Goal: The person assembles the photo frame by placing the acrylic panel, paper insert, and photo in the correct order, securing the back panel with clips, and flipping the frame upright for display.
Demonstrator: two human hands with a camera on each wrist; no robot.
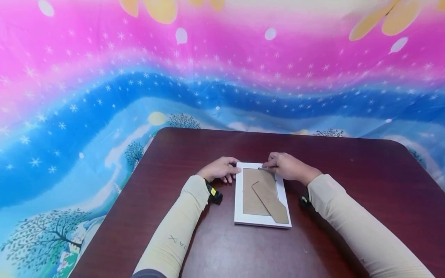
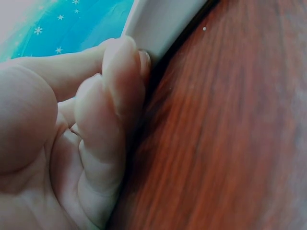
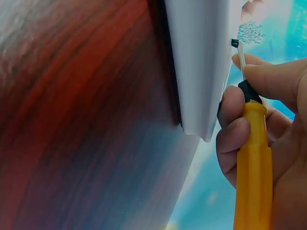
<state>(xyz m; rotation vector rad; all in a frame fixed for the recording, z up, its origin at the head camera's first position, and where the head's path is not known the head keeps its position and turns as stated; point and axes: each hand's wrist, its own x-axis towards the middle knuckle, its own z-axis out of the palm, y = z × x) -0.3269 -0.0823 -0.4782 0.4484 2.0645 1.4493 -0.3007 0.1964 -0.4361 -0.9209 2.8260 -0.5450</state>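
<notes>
Dark-red and wood-grained, your broad desk (image 1: 208,255) carried a white rectangular picture frame (image 1: 239,197) with brown backing (image 1: 252,204), lying back-up. Your left grip (image 1: 219,168) pinched its far left corner; your right grip (image 1: 290,168) clasped a yellow-handled, metal-shafted screwdriver (image 3: 254,163), its tip near the backing's far edge.

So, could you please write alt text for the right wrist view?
A right hand grips a yellow-handled screwdriver, its thin tip at a small dark tab on a white frame. The frame lies on a reddish-brown table; a blue patterned backdrop shows beyond.
</notes>
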